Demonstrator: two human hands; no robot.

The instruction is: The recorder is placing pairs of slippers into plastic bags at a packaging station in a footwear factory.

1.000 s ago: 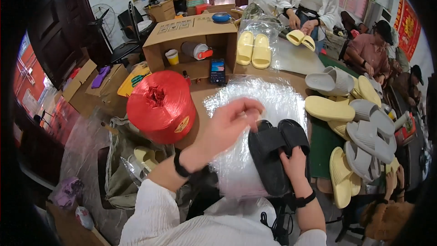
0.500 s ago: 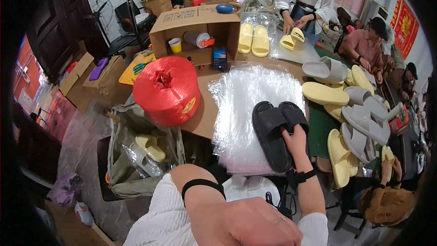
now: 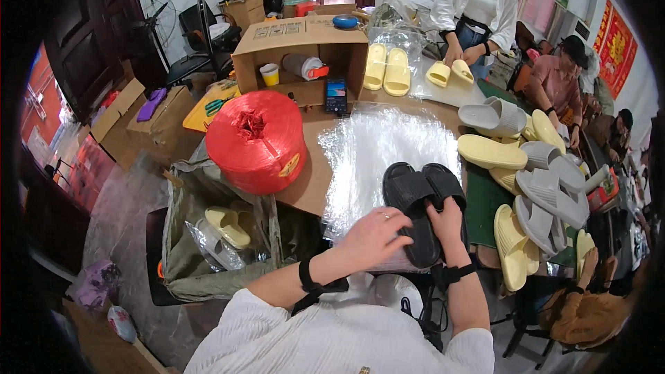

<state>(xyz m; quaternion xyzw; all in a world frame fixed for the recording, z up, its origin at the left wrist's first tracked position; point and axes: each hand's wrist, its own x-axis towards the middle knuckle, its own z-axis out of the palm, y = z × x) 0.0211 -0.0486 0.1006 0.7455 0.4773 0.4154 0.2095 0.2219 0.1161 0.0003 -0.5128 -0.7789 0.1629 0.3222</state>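
A pair of black slippers [image 3: 414, 190] lies side by side on a stack of clear plastic bags [image 3: 388, 149] on the table. My right hand [image 3: 447, 221] grips the near end of the slippers. My left hand [image 3: 373, 239] rests on the near edge of the plastic bags, fingers touching the left slipper's heel. Both wrists wear black straps.
A big red spool of twine [image 3: 256, 140] stands left of the bags. Behind it is an open cardboard box [image 3: 302, 45]. Several grey and yellow slippers [image 3: 533, 180] are piled at right. A sack with bagged yellow slippers [image 3: 222, 228] hangs at left. Other people work at the far right.
My left hand, drawn back toward my body half a second ago, has come forward again onto the bags by the slippers. The right hand stays on the slippers.
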